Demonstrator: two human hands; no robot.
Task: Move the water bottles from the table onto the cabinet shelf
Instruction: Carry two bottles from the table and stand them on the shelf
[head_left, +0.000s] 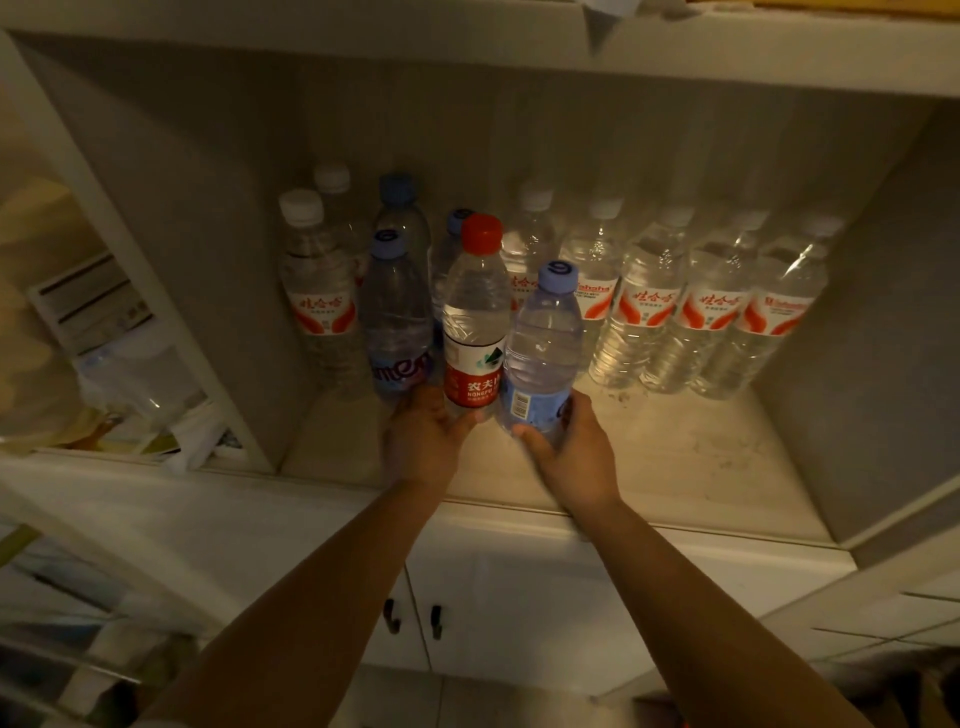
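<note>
A red-capped water bottle (475, 312) with a red label stands upright on the cabinet shelf (675, 457), and my left hand (423, 441) grips its base. Right beside it stands a blue-capped bottle (543, 343) with a blue label, with my right hand (569, 452) closed around its lower part. Several more bottles fill the shelf behind: two blue-capped ones (397, 312) to the left, white-capped ones (319, 280) at the far left, and a row of white-capped bottles with red-and-white labels (711, 306) to the right. The table is out of view.
The shelf's front right part (701, 467) is bare. A neighbouring compartment on the left holds papers and plastic items (130, 374). Below the shelf are cabinet doors with dark handles (435, 621). An upper shelf board (467, 62) runs overhead.
</note>
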